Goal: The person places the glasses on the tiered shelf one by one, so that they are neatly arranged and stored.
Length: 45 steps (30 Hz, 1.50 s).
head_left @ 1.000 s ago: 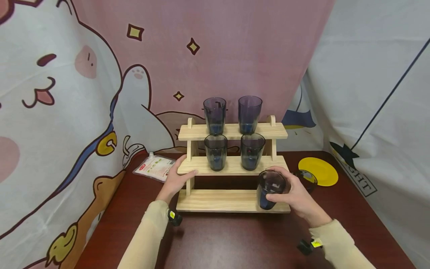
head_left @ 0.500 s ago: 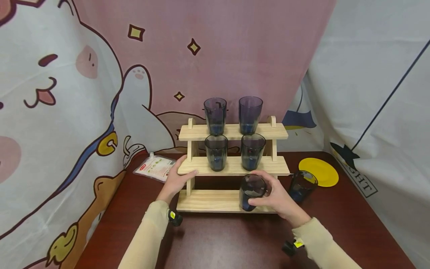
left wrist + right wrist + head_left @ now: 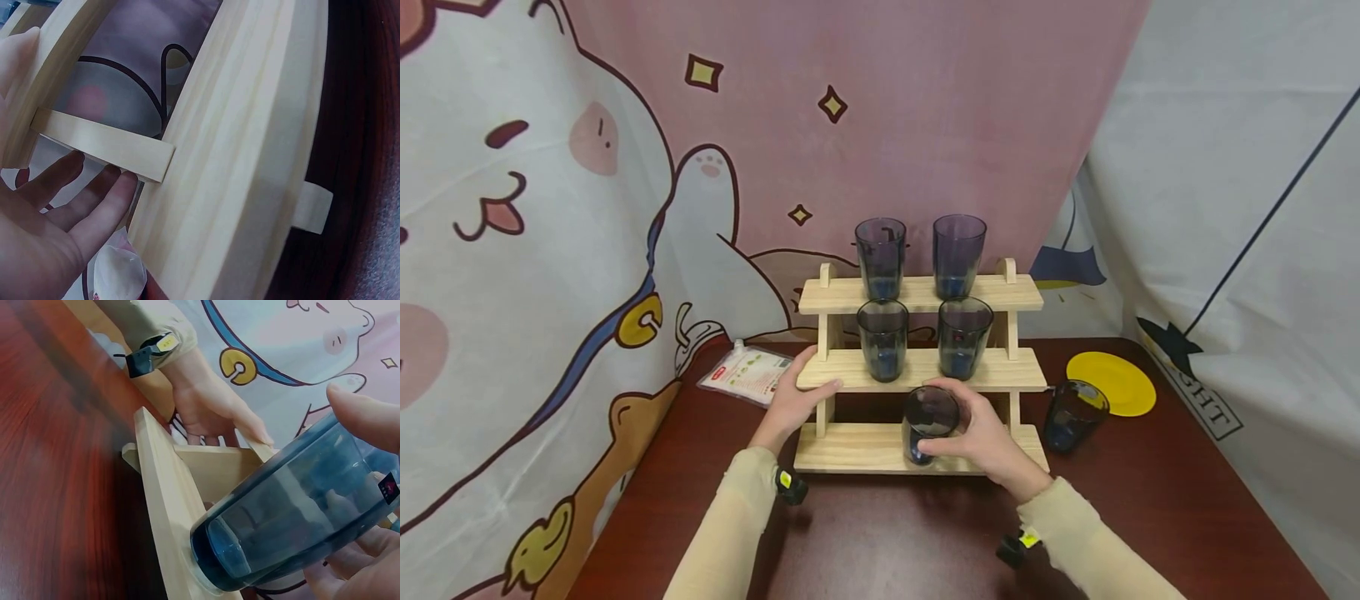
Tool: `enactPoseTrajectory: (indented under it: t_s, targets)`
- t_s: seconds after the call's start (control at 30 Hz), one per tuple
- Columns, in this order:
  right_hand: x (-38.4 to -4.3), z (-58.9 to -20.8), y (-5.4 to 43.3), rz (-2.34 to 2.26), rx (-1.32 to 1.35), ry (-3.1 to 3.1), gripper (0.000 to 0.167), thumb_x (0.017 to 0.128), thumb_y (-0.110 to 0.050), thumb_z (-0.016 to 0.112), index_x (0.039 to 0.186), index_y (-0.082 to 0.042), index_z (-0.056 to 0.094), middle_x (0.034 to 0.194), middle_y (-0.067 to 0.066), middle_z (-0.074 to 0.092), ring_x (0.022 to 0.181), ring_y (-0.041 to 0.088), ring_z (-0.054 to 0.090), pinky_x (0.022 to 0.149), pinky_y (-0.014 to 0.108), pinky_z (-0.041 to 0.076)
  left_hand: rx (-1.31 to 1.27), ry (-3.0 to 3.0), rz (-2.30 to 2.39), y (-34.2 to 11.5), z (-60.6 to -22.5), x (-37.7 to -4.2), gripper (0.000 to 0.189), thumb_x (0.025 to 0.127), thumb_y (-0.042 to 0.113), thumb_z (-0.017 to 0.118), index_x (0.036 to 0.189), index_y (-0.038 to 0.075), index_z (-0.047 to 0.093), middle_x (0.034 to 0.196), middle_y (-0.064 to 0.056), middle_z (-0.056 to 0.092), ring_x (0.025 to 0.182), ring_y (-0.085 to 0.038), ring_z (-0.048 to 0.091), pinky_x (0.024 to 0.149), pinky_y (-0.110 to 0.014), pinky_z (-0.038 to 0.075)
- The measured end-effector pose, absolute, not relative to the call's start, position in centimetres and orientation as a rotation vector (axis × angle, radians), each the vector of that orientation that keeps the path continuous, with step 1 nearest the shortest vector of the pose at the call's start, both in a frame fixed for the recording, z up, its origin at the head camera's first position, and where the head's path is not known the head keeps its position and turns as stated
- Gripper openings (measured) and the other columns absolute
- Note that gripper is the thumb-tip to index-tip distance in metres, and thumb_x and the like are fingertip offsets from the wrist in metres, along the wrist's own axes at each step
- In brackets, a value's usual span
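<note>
My right hand (image 3: 985,437) grips a dark blue-tinted glass (image 3: 294,506) between thumb and fingers, over the bottom board of a three-tier wooden shelf (image 3: 850,450). In the right wrist view the glass's base meets that board. My left hand (image 3: 790,400) holds the left end of the middle tier. Its thumb lies over the board, and in the left wrist view its fingers (image 3: 103,206) touch the upright post. Two glasses, one of them at the left (image 3: 883,342), stand on the middle tier. The top tier bears two more, including a left one (image 3: 880,258).
Another dark glass (image 3: 1073,417) stands right of the shelf on the dark red table (image 3: 865,533). Behind it lies a yellow plate (image 3: 1108,383). A white printed pouch (image 3: 747,372) lies left of the shelf, and a cartoon curtain (image 3: 970,108) hangs behind.
My right hand has carried the glass leftward along the bottom tier, from its right end to near the middle. The left hand keeps its place on the shelf.
</note>
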State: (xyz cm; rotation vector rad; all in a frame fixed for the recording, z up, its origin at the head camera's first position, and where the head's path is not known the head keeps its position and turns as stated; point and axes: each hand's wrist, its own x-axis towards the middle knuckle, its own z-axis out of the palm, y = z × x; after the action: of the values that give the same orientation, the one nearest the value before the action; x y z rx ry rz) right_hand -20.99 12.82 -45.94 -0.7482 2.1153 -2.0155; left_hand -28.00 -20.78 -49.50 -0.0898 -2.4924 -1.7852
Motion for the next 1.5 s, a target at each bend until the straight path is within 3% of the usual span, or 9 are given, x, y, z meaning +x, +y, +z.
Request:
enactPoseTrajectory:
  t_s: [0.27, 0.77, 1.13, 1.5]
  targets:
    - [-21.2, -46.3, 11.1, -2.012, -0.756, 2.132, 0.085, 0.075, 0.000, 0.094, 0.149, -0.001, 0.052, 0.139, 0.016, 0.063, 0.126, 0.040, 0.062, 0.105, 0.040, 0.054, -0.091, -2.495, -1.785, -20.8, -49.5, -28.0, 0.089, 0.086, 0.047, 0.087, 0.161, 0.034, 0.040, 0.167, -0.003, 0.037, 0.155, -0.030, 0.029, 0.125, -0.058, 0.024]
    - [-21.7, -46.3, 9.3, -1.967, -0.747, 2.145, 0.080, 0.080, -0.006, 0.092, 0.150, -0.007, 0.052, 0.141, 0.017, 0.061, 0.126, 0.043, 0.062, 0.105, 0.049, 0.053, -0.106, -2.477, -1.800, -20.8, -49.5, -28.1, 0.088, 0.087, 0.046, 0.087, 0.161, 0.032, 0.041, 0.167, -0.003, 0.037, 0.155, -0.030, 0.029, 0.125, -0.057, 0.025]
    - [-22.0, -47.1, 8.1, -1.972, -0.769, 2.135, 0.081, 0.082, -0.008, 0.091, 0.152, -0.011, 0.050, 0.142, 0.017, 0.061, 0.126, 0.039, 0.063, 0.099, 0.030, 0.055, -0.096, -2.494, -1.781, -20.8, -49.5, -28.0, 0.091, 0.087, 0.048, 0.087, 0.162, 0.030, 0.039, 0.167, -0.003, 0.037, 0.155, -0.031, 0.030, 0.125, -0.058, 0.025]
    - [-21.8, -47.1, 7.2, -1.870, -0.713, 2.264, 0.081, 0.083, -0.019, 0.093, 0.151, -0.020, 0.050, 0.140, 0.008, 0.062, 0.121, 0.026, 0.066, 0.102, 0.040, 0.053, -0.099, -2.488, -1.783, -20.9, -49.6, -28.1, 0.094, 0.086, 0.047, 0.088, 0.163, 0.027, 0.039, 0.167, -0.004, 0.038, 0.155, -0.031, 0.031, 0.125, -0.058, 0.025]
